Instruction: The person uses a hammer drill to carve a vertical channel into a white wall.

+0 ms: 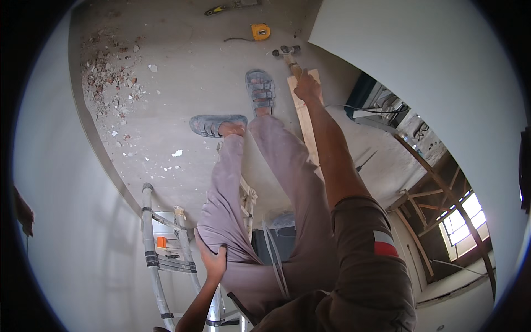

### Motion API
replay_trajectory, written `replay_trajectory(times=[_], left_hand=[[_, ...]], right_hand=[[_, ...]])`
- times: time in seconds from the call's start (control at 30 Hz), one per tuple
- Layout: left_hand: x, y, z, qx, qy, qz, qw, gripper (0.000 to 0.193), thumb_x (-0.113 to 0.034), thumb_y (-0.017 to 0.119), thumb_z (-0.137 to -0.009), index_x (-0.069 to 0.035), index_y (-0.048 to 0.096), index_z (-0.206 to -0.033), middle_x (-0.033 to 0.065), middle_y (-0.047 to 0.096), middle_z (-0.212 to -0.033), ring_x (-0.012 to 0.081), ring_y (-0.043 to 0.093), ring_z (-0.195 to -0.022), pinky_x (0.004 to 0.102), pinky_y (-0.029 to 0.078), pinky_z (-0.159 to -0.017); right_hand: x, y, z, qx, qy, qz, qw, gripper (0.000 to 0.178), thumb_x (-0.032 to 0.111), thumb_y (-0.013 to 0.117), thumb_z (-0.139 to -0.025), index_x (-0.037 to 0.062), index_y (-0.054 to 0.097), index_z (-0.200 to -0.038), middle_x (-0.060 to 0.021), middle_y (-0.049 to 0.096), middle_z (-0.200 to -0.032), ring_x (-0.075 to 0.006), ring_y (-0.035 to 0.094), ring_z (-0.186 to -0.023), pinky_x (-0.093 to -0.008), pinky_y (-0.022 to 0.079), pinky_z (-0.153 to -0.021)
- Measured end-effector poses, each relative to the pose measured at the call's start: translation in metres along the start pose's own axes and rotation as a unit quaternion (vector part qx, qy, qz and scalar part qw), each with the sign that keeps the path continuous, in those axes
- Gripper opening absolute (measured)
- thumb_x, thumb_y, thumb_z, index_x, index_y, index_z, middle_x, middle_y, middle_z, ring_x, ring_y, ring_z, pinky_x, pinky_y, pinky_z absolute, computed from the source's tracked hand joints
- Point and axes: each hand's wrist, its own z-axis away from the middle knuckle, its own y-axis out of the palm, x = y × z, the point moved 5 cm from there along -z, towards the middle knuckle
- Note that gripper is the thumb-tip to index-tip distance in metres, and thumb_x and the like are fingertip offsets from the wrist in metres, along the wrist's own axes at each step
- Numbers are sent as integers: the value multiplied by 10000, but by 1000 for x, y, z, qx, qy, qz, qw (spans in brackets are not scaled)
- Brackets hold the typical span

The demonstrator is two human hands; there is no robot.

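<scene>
My right hand (308, 87) is closed round the wooden handle of a hammer (287, 51), its metal head pointing away from me just above or on the floor; I cannot tell which. Beneath that hand and forearm lies a long pale wooden board (305, 123), running back toward my right leg. My left hand (212, 262) rests on my left thigh, thumb apart from the outstretched fingers, with no tool in it. Beyond my feet, a yellow tape measure (260, 32) sits on the floor, and a scraper-like tool with a black and yellow handle (220, 9) lies farther off.
Broken plaster and brick rubble (108, 74) covers the floor at left. An aluminium ladder (149, 221) stands at lower left, near an orange object (161, 242). White walls curve along both sides. Wooden framing (437, 193) and a dark cable (381, 109) are at right. Another person's hand (23, 213) shows at the left edge.
</scene>
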Motion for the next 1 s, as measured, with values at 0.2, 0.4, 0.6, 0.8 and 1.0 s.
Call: replay_trajectory(times=[0.2,0.4,0.6,0.8,1.0], left_hand=[[11,5,-18,-8,29,-24,999,957,-71,641,-681,90,152,-1487,274,248,-1527,380,223,-1439,393,143,-1187],[7,0,-15,-16,21,-24,999,960,-82,644,-689,109,139,-1483,282,229,-1532,385,203,-1446,402,117,-1191],[-2,2,-15,-22,24,-42,999,965,-76,639,-697,112,118,-1488,289,202,-1544,387,179,-1455,408,101,-1191],[-5,13,-15,-24,16,-33,999,966,-93,657,-703,99,132,-1491,282,216,-1543,374,206,-1449,393,132,-1187],[-5,36,-5,-5,71,-79,994,966,-199,698,-734,76,161,-1490,309,322,-1461,431,324,-1362,428,248,-1148]], right_hand=[[-20,22,-24,-55,-19,-35,998,478,194,697,-807,53,430,-1178,-199,649,-1046,-386,662,-979,-501,527,-829],[-35,51,-28,-66,-19,-48,996,465,253,665,-849,51,427,-1194,-193,661,-1029,-387,672,-945,-499,537,-800],[-47,56,-32,-125,24,-51,991,495,325,676,-860,70,435,-1210,-174,671,-1001,-380,679,-926,-498,539,-795],[-85,59,-32,-92,36,-66,993,517,305,669,-860,136,431,-1287,-212,554,-1245,-397,601,-1095,-509,506,-883],[-190,130,98,-5,26,-26,999,717,289,629,-854,166,284,-1471,-265,536,-1244,-432,556,-1136,-548,465,-912]])
